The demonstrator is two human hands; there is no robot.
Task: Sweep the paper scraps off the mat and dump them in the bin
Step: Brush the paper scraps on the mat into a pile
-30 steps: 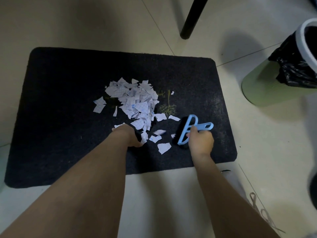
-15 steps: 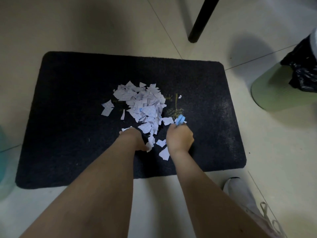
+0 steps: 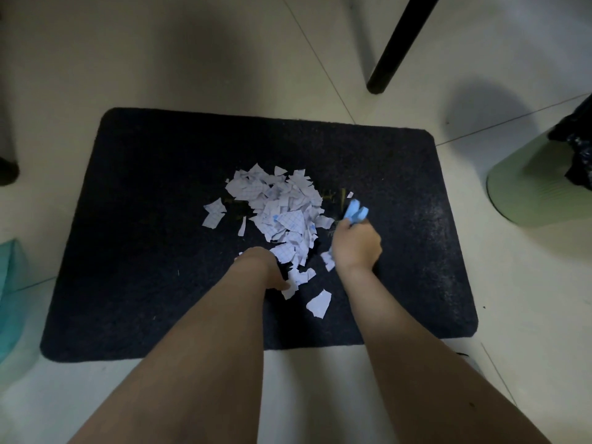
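A heap of white squared-paper scraps (image 3: 282,216) lies in the middle of the dark mat (image 3: 144,251), with a few loose pieces nearer me. My right hand (image 3: 357,248) grips the handle of a light blue brush (image 3: 355,214) at the heap's right edge; the brush head is mostly hidden behind the hand. My left hand (image 3: 264,267) is down on the mat at the heap's near edge, its fingers hidden from me. The pale green bin (image 3: 528,193) with a black bag (image 3: 576,155) stands off the mat at the far right.
A black furniture leg (image 3: 400,43) stands on the tiled floor beyond the mat's far right corner. A teal object (image 3: 9,283) sits at the left edge, and another dark foot (image 3: 6,171) is above it. Pale tiles surround the mat.
My right hand carried the brush leftward from the mat's right part up to the heap's right edge. A few scraps near the front have shifted. My left hand stayed put.
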